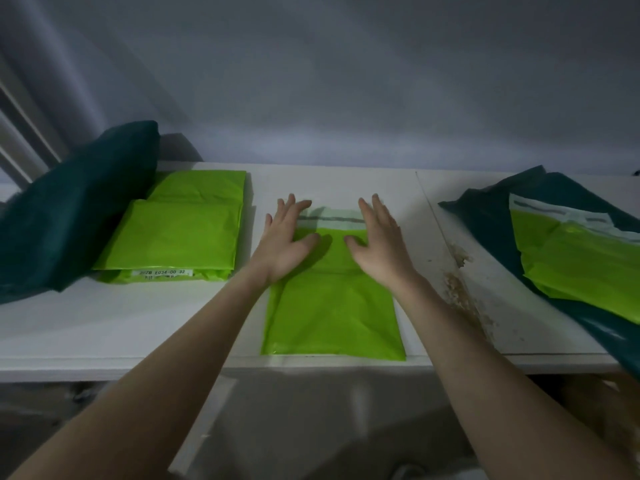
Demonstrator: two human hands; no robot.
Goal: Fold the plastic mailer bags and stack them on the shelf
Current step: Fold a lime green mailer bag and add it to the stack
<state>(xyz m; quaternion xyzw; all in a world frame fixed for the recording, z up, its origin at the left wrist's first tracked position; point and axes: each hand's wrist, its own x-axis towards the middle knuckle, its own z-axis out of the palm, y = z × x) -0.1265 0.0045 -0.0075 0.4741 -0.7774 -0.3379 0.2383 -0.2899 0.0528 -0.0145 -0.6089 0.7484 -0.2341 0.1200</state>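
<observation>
Both my hands flat, fingers spread, grasping nothing: left hand (pixel 287 233), right hand (pixel 375 237) pressing far end of green mailer (pixel 332 306), flat on shelf (pixel 104 327) centre. Risks: slick plastic slides under palms, crease goes crooked; trapped air springs fold open; folded stack (pixel 176 233) sits just left, easily nudged.

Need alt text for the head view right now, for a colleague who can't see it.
Both open hands, left hand and right hand, press flat on a green mailer bag on the white shelf. A folded green stack lies to its left, unfolded bags to its right.
</observation>
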